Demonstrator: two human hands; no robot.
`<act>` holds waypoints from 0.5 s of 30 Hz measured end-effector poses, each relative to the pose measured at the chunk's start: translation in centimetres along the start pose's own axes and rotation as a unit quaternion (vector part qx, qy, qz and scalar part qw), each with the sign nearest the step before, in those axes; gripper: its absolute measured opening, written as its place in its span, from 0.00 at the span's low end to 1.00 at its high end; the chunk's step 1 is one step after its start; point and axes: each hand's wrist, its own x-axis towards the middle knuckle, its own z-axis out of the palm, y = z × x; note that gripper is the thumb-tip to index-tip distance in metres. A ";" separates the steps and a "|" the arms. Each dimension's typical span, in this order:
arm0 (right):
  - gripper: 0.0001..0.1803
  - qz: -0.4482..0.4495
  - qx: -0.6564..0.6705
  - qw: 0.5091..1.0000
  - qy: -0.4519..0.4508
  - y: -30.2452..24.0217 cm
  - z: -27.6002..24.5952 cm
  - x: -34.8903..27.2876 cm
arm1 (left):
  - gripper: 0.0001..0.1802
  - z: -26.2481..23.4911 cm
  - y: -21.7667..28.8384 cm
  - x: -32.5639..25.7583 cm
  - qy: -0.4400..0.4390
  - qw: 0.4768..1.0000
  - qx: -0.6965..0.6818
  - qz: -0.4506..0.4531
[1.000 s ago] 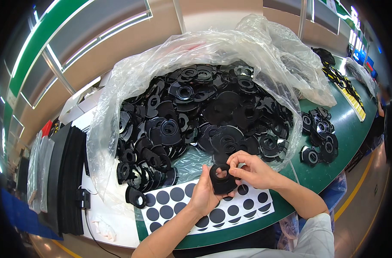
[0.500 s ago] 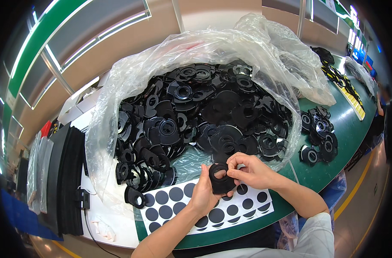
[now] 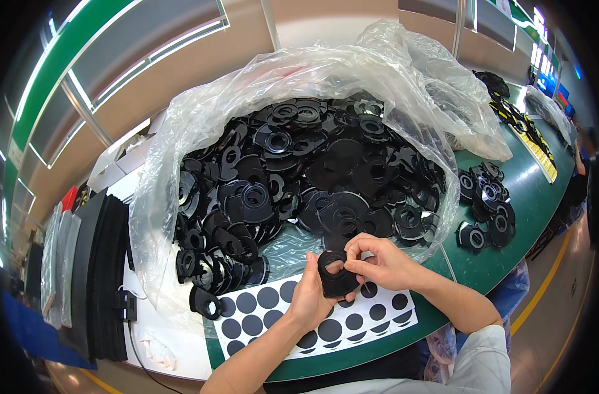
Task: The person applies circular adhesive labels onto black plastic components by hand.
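Note:
A black ring-shaped part (image 3: 339,284) with a round opening is held up over the table, gripped along its left and lower edge by my left hand (image 3: 307,293). My right hand (image 3: 383,262) is at the part's upper right edge, thumb and fingertips pinched together; what lies between them is too small to make out. Below both hands lies a white sheet (image 3: 286,348) bearing rows of round black stickers (image 3: 330,329). Just beyond, a large heap of similar black parts (image 3: 299,171) fills an opened clear plastic bag (image 3: 165,197).
To the right on the green table (image 3: 437,312) sits a smaller pile of black parts (image 3: 490,200). Yellow-and-black pieces (image 3: 519,125) lie farther back. At left stand stacked black sheets (image 3: 109,276), beside a small black device (image 3: 127,305) with a cable.
Both hands stay almost in place. The black part has shifted very slightly, and my right fingers remain pinched at its edge.

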 end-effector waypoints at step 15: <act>0.06 -0.074 -0.100 0.991 0.052 -0.1 0.7 -0.2 | 0.14 -0.9 -0.5 0.1 0.022 1.000 -0.013 0.005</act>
